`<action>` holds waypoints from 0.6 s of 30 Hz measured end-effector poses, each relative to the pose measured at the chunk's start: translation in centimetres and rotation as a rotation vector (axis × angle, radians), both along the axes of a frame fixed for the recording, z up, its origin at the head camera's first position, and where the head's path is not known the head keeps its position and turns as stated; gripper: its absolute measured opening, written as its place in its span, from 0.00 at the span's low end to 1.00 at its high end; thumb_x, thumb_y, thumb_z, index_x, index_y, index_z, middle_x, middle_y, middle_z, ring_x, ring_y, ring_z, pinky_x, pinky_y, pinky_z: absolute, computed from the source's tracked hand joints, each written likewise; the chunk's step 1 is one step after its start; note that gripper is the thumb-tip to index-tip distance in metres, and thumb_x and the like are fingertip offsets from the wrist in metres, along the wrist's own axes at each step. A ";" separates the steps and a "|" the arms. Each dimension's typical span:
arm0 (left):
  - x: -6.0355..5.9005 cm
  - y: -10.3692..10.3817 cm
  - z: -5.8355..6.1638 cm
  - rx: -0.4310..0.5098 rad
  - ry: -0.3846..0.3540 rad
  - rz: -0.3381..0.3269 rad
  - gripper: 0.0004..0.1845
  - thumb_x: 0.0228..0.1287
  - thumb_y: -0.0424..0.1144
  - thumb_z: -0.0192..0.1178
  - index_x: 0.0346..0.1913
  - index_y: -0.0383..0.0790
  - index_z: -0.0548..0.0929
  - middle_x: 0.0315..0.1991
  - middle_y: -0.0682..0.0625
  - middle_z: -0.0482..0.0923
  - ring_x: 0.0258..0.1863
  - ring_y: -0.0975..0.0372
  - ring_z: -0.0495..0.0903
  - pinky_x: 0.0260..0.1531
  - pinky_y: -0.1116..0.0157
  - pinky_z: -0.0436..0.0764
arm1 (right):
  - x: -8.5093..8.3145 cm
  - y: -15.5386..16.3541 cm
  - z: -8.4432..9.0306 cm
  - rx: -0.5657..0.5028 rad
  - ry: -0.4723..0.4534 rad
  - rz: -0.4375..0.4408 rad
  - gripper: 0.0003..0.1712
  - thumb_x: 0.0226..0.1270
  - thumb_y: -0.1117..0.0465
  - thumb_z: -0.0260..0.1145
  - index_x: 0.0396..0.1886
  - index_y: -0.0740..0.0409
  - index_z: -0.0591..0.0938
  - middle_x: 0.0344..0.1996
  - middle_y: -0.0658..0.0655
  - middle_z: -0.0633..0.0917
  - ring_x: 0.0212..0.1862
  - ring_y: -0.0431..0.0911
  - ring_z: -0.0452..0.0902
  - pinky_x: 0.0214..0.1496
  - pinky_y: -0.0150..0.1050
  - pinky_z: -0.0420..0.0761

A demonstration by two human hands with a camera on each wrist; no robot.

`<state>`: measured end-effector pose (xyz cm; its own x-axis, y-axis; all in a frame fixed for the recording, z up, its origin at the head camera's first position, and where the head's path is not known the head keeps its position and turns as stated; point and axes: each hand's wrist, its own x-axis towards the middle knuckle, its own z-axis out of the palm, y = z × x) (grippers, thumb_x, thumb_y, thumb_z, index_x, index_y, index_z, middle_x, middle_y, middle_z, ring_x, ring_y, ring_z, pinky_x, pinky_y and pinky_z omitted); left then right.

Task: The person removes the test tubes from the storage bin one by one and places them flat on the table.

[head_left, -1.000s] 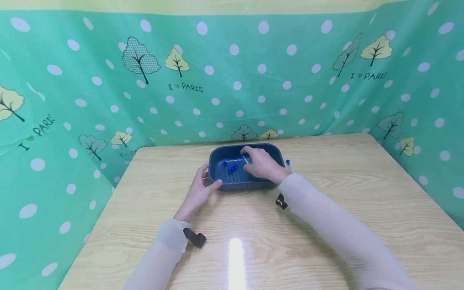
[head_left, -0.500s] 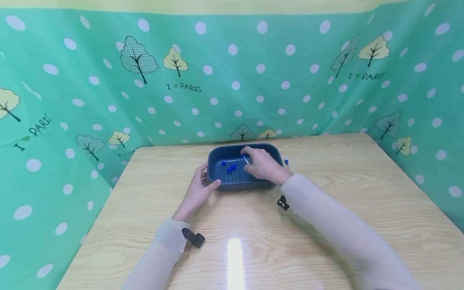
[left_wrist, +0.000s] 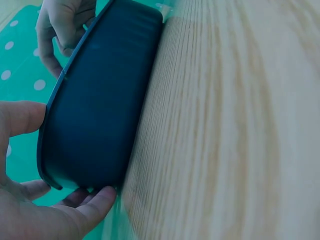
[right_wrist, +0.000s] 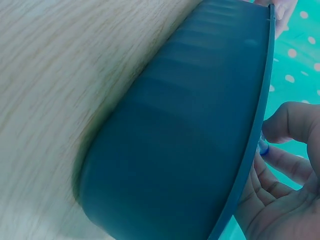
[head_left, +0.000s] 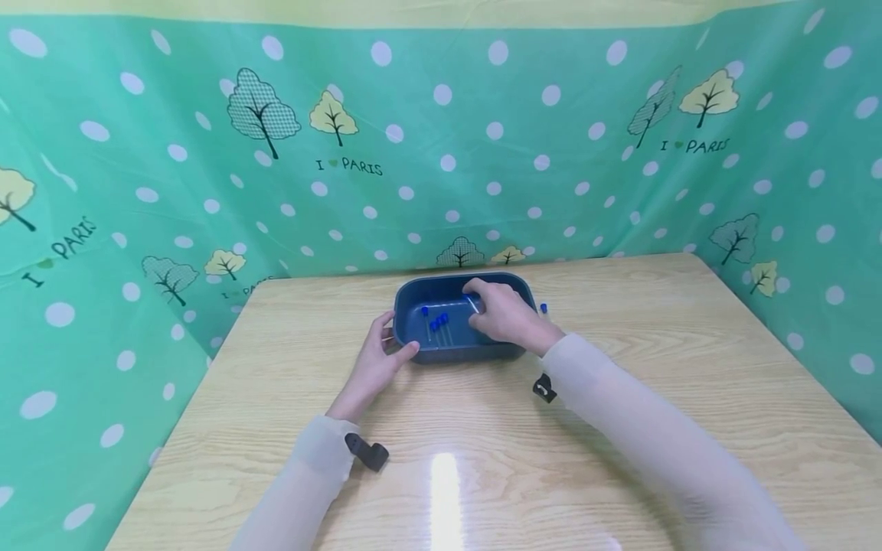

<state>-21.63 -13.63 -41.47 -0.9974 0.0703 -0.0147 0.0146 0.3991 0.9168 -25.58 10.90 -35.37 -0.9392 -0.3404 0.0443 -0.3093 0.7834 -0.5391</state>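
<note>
The right hand pinches 1 blue-capped tube above the right half of the dark bin, its long axis slanting away. The left hand grips the bin's left end. The head view alone shows 3 tubes lying inside; the wrist views show only the outer wall.

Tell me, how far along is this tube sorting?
Three blue-capped tubes already lie in the dark blue tub. The right hand holds another tube over the tub while the left hand steadies its rim. One tube on the table is left.
</note>
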 end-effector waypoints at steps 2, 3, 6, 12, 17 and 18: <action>0.0 0.0 0.0 0.001 0.001 -0.001 0.42 0.61 0.45 0.64 0.74 0.48 0.53 0.63 0.38 0.63 0.64 0.45 0.66 0.61 0.47 0.67 | 0.1 0.1 0.0 -0.002 0.003 0.000 0.30 0.61 0.63 0.64 0.64 0.51 0.71 0.27 0.53 0.77 0.21 0.45 0.71 0.21 0.38 0.70; 0.0 0.0 0.0 0.003 0.002 -0.002 0.42 0.61 0.45 0.65 0.74 0.47 0.53 0.63 0.38 0.63 0.64 0.45 0.66 0.61 0.47 0.67 | 0.1 0.2 0.0 -0.001 0.005 0.001 0.30 0.60 0.63 0.64 0.64 0.51 0.70 0.27 0.53 0.77 0.21 0.45 0.71 0.21 0.38 0.70; 0.0 -0.1 -0.1 0.005 0.007 -0.007 0.42 0.61 0.45 0.65 0.74 0.47 0.52 0.64 0.38 0.63 0.64 0.45 0.66 0.61 0.47 0.67 | 0.2 0.4 0.1 -0.006 0.005 -0.001 0.30 0.60 0.64 0.63 0.64 0.51 0.70 0.28 0.53 0.77 0.20 0.45 0.70 0.20 0.37 0.70; -0.1 0.0 -0.2 0.008 0.001 -0.002 0.42 0.61 0.45 0.65 0.73 0.48 0.53 0.63 0.38 0.64 0.63 0.45 0.67 0.61 0.47 0.67 | 0.3 1.0 0.1 -0.005 0.016 -0.005 0.31 0.60 0.64 0.63 0.64 0.51 0.70 0.27 0.53 0.77 0.22 0.45 0.71 0.22 0.38 0.72; -0.1 0.0 -0.1 0.006 0.001 0.004 0.42 0.61 0.44 0.65 0.73 0.47 0.53 0.62 0.38 0.64 0.63 0.45 0.67 0.61 0.47 0.67 | 0.3 1.5 0.0 -0.012 0.014 -0.007 0.30 0.60 0.65 0.63 0.64 0.51 0.70 0.27 0.53 0.78 0.23 0.45 0.72 0.23 0.39 0.73; 0.0 0.0 0.0 0.004 0.001 0.004 0.42 0.61 0.44 0.65 0.73 0.47 0.53 0.62 0.38 0.64 0.63 0.45 0.67 0.61 0.47 0.67 | 0.3 1.6 0.0 -0.015 0.013 -0.006 0.30 0.60 0.65 0.63 0.64 0.52 0.70 0.26 0.53 0.78 0.23 0.45 0.72 0.23 0.39 0.73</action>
